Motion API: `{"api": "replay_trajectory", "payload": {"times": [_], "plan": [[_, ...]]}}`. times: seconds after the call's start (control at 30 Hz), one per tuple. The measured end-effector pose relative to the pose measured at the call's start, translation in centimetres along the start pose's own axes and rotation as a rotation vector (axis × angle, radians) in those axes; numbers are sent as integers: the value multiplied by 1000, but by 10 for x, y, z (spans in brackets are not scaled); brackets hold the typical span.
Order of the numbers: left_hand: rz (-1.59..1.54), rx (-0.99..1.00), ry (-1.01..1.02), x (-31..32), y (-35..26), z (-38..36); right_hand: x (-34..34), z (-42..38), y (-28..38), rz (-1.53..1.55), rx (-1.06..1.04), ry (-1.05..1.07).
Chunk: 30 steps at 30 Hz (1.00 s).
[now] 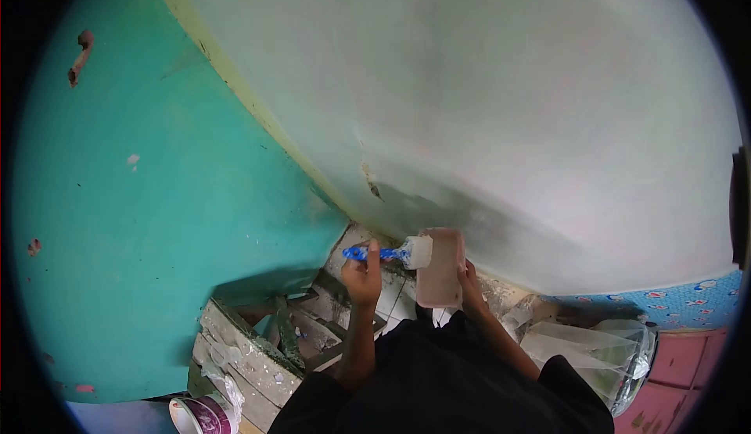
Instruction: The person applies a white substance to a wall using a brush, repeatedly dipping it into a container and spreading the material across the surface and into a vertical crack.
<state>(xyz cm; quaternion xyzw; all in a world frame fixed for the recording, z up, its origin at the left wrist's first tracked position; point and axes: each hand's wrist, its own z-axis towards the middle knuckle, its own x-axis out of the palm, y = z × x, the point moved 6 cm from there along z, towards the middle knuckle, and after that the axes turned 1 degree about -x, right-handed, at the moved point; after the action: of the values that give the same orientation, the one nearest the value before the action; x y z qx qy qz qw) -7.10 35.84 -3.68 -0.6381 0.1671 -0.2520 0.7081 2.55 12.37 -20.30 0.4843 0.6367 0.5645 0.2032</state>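
My left hand (362, 279) is closed around the blue handle of a paintbrush (418, 252), its pale bristles pointing right. Those bristles overlap the left edge of a shallow rectangular tub (440, 270), pinkish and smeared inside. At the tub's right side, my right hand (472, 289) grips the wall with its fingers. Both hands are held in front of my black shirt, over the floor near the wall corner. Beyond them rises a whitish painted wall (501, 105) with a darker patch low down.
A turquoise wall (172, 176) with chipped spots meets the white one at a yellowish strip. To the lower left stand a worn wooden frame (250, 356) and a paint bucket (205, 416). Clear plastic sheeting (583, 352) lies at the lower right, beside a pink panelled surface (679, 358).
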Motion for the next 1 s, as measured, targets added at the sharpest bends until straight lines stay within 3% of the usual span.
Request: {"api": "replay_trajectory", "payload": {"times": [0.1, 0.2, 0.5, 0.8, 1.0], "plan": [[322, 100, 158, 24, -31, -1, 22, -6, 23, -62, -18, 39], [470, 183, 180, 34, -16, -3, 34, -11, 35, -37, -8, 67], [582, 232, 324, 62, -15, -8, 43, -31, 56, -30, 28, 61], [572, 299, 325, 65, -10, -13, 36, -31, 53, 23, 3, 26], [90, -146, 108, 23, 29, -22, 9, -23, 21, 58, 37, -85]]}}
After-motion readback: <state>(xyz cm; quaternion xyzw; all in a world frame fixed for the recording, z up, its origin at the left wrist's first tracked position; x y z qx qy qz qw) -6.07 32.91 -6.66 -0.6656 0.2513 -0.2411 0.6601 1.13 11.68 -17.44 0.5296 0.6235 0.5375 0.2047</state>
